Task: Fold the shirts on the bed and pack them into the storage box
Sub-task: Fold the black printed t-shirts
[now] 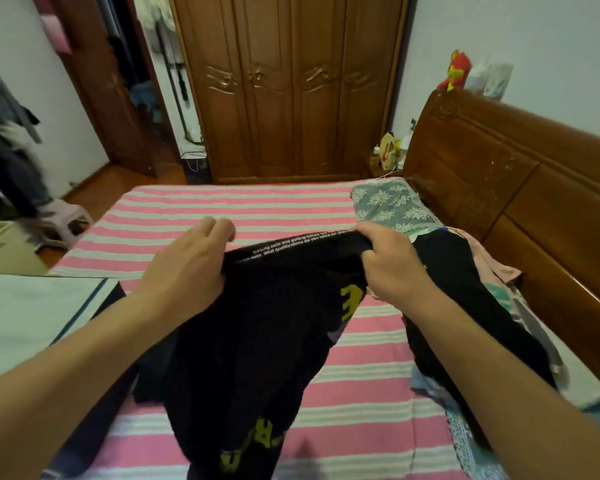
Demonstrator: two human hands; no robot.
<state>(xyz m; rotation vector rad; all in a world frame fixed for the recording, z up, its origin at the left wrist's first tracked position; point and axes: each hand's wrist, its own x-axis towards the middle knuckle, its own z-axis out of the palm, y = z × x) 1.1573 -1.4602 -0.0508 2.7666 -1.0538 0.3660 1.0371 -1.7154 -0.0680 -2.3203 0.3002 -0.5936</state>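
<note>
A black shirt (257, 341) with yellow and purple print hangs above the pink-and-white striped bed (222, 206), held up by its top edge, which bears small white lettering. My left hand (187, 265) grips that edge on the left and my right hand (388, 261) grips it on the right. The rest of the shirt drapes down toward me, crumpled. A pile of other clothes (465, 282), black, pink and patterned, lies on the bed's right side under my right forearm. The white storage box (25, 313) with a dark trim shows at the left edge.
A wooden headboard (520, 188) runs along the right, with a grey floral pillow (392, 202) next to it. A wooden wardrobe (288, 84) stands beyond the bed. A plastic stool (59, 220) and hanging clothes are on the left by the open door.
</note>
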